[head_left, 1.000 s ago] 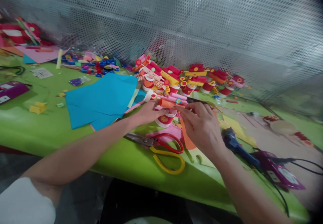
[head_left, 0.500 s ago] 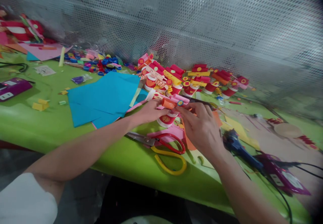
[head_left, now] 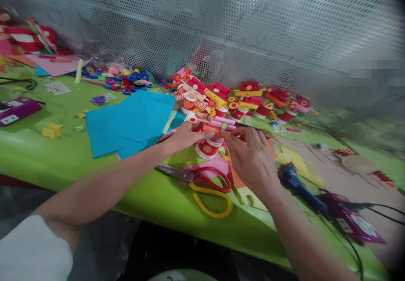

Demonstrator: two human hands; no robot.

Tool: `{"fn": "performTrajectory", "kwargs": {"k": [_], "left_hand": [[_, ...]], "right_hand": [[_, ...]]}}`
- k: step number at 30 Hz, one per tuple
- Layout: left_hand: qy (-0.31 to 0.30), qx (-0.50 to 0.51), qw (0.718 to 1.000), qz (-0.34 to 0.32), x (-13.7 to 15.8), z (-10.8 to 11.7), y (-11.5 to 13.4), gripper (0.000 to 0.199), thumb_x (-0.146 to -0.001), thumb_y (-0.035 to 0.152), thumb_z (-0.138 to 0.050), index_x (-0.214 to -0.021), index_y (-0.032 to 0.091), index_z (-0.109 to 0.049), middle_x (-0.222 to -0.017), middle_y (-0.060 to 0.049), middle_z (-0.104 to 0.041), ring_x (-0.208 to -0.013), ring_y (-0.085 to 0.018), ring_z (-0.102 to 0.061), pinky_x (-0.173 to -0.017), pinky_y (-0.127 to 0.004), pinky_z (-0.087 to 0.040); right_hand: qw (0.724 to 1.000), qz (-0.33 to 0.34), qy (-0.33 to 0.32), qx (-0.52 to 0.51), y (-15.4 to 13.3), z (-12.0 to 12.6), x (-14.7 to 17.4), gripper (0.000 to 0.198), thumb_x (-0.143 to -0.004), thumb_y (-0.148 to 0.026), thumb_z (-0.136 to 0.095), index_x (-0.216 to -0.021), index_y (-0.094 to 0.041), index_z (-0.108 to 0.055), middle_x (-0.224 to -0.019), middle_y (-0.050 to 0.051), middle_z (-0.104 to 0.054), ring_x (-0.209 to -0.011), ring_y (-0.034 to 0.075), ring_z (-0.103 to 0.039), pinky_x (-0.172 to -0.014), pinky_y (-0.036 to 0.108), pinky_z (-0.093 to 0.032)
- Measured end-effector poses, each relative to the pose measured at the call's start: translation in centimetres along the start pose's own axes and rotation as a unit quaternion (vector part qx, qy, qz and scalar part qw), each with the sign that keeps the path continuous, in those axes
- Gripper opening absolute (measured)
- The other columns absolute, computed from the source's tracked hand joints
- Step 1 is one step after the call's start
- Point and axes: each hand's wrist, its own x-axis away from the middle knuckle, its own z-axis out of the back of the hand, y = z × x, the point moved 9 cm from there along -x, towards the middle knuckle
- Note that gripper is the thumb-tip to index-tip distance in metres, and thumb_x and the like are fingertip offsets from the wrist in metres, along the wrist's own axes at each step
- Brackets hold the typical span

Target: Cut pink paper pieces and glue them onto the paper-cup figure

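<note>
A paper-cup figure, a red and white cup with a gold emblem, stands upright on the table between my hands. Its top carries orange and pink paper rolls and a small blue-and-yellow disc. My left hand grips it from the left, thumb along the orange part. From the right, the fingertips of my right hand pinch the same top; the exact contact is partly hidden behind my fingers. Scissors with one red and one yellow handle lie just in front of the cup, over pink foam sheet.
Several similar cup figures stand behind, near a perforated metal panel. Blue sheets lie left. At right are a blue glue gun and a purple power box with cords; another purple box sits far left.
My left thumb has shifted slightly on the figure's top, and the orange roll now looks lower and flatter under my fingers. Both hands stay on the same cup figure.
</note>
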Motion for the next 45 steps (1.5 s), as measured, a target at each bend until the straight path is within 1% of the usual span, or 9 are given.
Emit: {"fn": "performTrajectory", "kwargs": {"k": [4, 8, 11, 14, 20, 29, 36, 40, 45], "left_hand": [[-0.005, 0.021, 0.999, 0.025, -0.3, 0.1, -0.9, 0.039, -0.077, 0.037, -0.091, -0.108, 0.017, -0.078, -0.112, -0.012, -0.080, -0.110, -0.029, -0.073, -0.104, -0.049, -0.056], [-0.015, 0.030, 0.999, 0.031, -0.5, 0.1, -1.3, 0.038, -0.076, 0.036, -0.091, -0.105, 0.016, -0.078, -0.112, -0.013, -0.080, -0.103, -0.026, -0.075, -0.101, -0.046, -0.056], [-0.023, 0.039, 0.998, 0.032, -0.4, -0.1, -1.3, 0.038, -0.076, 0.034, -0.091, -0.106, 0.016, -0.078, -0.114, -0.014, -0.080, -0.102, -0.025, -0.076, -0.099, -0.045, -0.057], [-0.016, 0.044, 0.998, 0.044, -0.2, -0.1, -1.2, 0.036, -0.076, 0.031, -0.090, -0.107, 0.016, -0.078, -0.117, -0.014, -0.080, -0.103, -0.026, -0.076, -0.097, -0.044, -0.057], [-0.016, 0.057, 0.997, 0.051, -0.3, 0.0, -1.3, 0.045, -0.072, 0.035, -0.095, -0.108, 0.015, -0.078, -0.113, -0.013, -0.080, -0.105, -0.027, -0.075, -0.099, -0.044, -0.057], [-0.026, 0.125, 0.991, 0.051, -0.3, -0.1, -1.1, 0.044, -0.062, 0.031, -0.101, -0.094, 0.012, -0.079, -0.096, -0.009, -0.080, -0.085, -0.018, -0.073, -0.089, -0.036, -0.057], [-0.026, 0.133, 0.989, 0.060, -0.4, 0.0, -1.4, 0.039, -0.064, 0.023, -0.098, -0.095, 0.011, -0.079, -0.096, -0.009, -0.080, -0.085, -0.018, -0.073, -0.088, -0.035, -0.056], [-0.026, 0.131, 0.990, 0.055, -0.5, 0.2, -1.6, 0.039, -0.064, 0.023, -0.099, -0.096, 0.011, -0.079, -0.099, -0.010, -0.081, -0.088, -0.019, -0.074, -0.090, -0.036, -0.056], [-0.028, 0.134, 0.989, 0.059, -0.4, 0.1, -1.5, 0.042, -0.062, 0.026, -0.100, -0.096, 0.012, -0.079, -0.100, -0.010, -0.081, -0.088, -0.018, -0.074, -0.091, -0.036, -0.056]], "right_hand": [[0.999, -0.027, 0.024, -0.002, 1.1, 0.7, -0.1, 0.037, -0.104, -0.028, -0.057, -0.139, -0.023, -0.067, -0.120, 0.017, -0.068, -0.105, 0.032, -0.064, -0.090, 0.049, -0.055], [0.995, -0.093, 0.013, -0.025, 3.2, 0.5, -0.3, 0.068, -0.100, -0.047, -0.062, -0.160, -0.020, -0.043, -0.141, 0.021, -0.065, -0.127, 0.041, -0.059, -0.102, 0.060, -0.049], [0.991, -0.114, -0.012, -0.065, 4.2, -0.4, -0.6, 0.075, -0.100, -0.050, -0.063, -0.163, -0.023, -0.035, -0.135, 0.016, -0.073, -0.126, 0.039, -0.061, -0.111, 0.065, -0.040], [0.989, -0.119, -0.034, -0.082, 4.6, -1.3, -0.9, 0.073, -0.099, -0.050, -0.063, -0.162, -0.023, -0.038, -0.127, 0.015, -0.078, -0.122, 0.037, -0.066, -0.118, 0.068, -0.032], [0.986, -0.126, -0.075, -0.075, 4.7, -2.7, -1.1, 0.068, -0.099, -0.043, -0.062, -0.160, -0.020, -0.043, -0.113, 0.014, -0.080, -0.116, 0.036, -0.070, -0.119, 0.067, -0.034], [0.985, -0.131, -0.050, -0.101, 4.6, -3.1, -0.7, 0.067, -0.095, -0.039, -0.063, -0.157, -0.021, -0.045, -0.115, 0.014, -0.080, -0.117, 0.037, -0.070, -0.117, 0.066, -0.036], [0.982, -0.142, -0.038, -0.121, 4.6, -2.9, -0.8, 0.064, -0.095, -0.042, -0.064, -0.154, -0.021, -0.051, -0.114, 0.015, -0.081, -0.118, 0.038, -0.070, -0.113, 0.066, -0.041], [0.971, -0.150, -0.040, -0.181, 4.8, -2.8, -0.8, 0.067, -0.095, -0.050, -0.066, -0.153, -0.019, -0.052, -0.124, 0.017, -0.079, -0.123, 0.038, -0.069, -0.110, 0.063, -0.045], [0.969, -0.164, -0.033, -0.182, 5.3, -3.1, -0.5, 0.062, -0.095, -0.048, -0.066, -0.150, -0.022, -0.054, -0.120, 0.014, -0.082, -0.122, 0.036, -0.072, -0.118, 0.067, -0.036]]}}
